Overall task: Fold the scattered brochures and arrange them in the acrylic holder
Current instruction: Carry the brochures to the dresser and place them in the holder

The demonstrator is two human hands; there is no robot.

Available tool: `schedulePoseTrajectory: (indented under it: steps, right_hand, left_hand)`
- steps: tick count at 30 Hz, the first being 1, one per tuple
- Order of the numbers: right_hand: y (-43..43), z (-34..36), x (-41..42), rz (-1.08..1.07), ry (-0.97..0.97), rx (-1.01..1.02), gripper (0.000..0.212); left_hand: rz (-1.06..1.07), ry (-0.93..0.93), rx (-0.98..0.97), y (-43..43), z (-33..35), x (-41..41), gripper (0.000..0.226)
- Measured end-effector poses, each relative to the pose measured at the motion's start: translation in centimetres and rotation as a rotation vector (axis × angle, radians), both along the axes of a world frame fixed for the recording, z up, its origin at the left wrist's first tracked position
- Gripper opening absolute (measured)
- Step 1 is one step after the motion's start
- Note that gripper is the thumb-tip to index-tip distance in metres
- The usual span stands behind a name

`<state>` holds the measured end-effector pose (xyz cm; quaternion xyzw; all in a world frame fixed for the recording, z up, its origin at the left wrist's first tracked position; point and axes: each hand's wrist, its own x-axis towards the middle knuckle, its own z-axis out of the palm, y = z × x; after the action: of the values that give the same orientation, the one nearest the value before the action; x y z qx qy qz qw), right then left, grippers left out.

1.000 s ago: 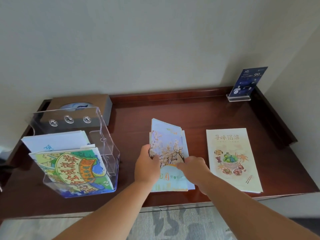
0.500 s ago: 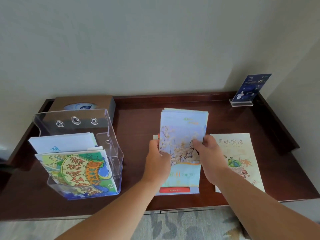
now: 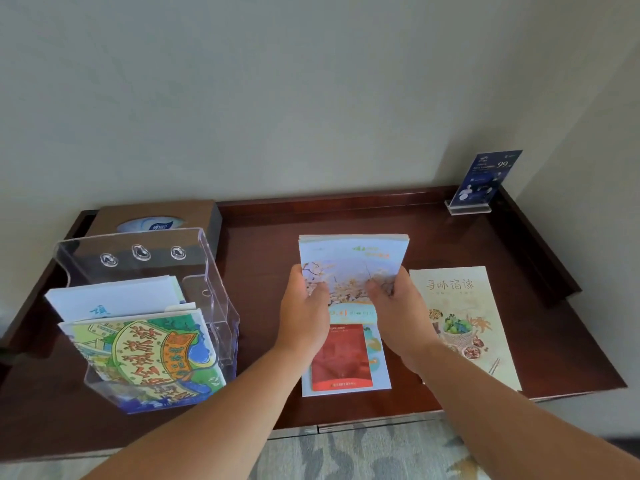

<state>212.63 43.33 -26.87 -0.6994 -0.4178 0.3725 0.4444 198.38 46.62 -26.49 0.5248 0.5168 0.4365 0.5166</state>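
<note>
Partway: the holder [image 3: 86, 251] at left has brochures [image 3: 145, 351] filed; left hand [image 3: 304, 313] and right hand [image 3: 398, 306] grip a folded brochure [image 3: 349, 265], a red leaflet [image 3: 341, 358] and a food brochure [image 3: 464, 323] left on the tabletop [image 3: 259, 299].

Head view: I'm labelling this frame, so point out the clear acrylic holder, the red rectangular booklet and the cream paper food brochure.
clear acrylic holder [image 3: 121, 271], head view, bare back wall.
red rectangular booklet [image 3: 341, 358], head view, cover centre.
cream paper food brochure [image 3: 464, 327], head view, cover centre.
</note>
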Motion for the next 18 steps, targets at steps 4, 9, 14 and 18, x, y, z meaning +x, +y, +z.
schedulePoseTrajectory:
  steps: [4, 9, 14, 18]
  right_hand:
    - [-0.3, -0.5, 0.4, 0.017, -0.075, -0.054, 0.011]
    - [-0.9, -1.7, 0.5, 0.039, -0.138, -0.082, 0.014]
    - [-0.3, -0.9, 0.8, 0.045, -0.198, -0.092, 0.011]
    - [1.6, 3.1, 1.1, 0.054, -0.227, -0.014, 0.011]
  left_hand:
    - [-0.070, 0.075, -0.029, -0.4, -0.6, -0.2, 0.037]
    - [-0.032, 0.120, -0.057, -0.9, -1.4, -0.2, 0.035]
    - [-0.034, 0.157, -0.056, -0.5, 0.2, -0.1, 0.043]
    - [-0.008, 0.176, -0.013, 1.1, 3.7, -0.1, 0.039]
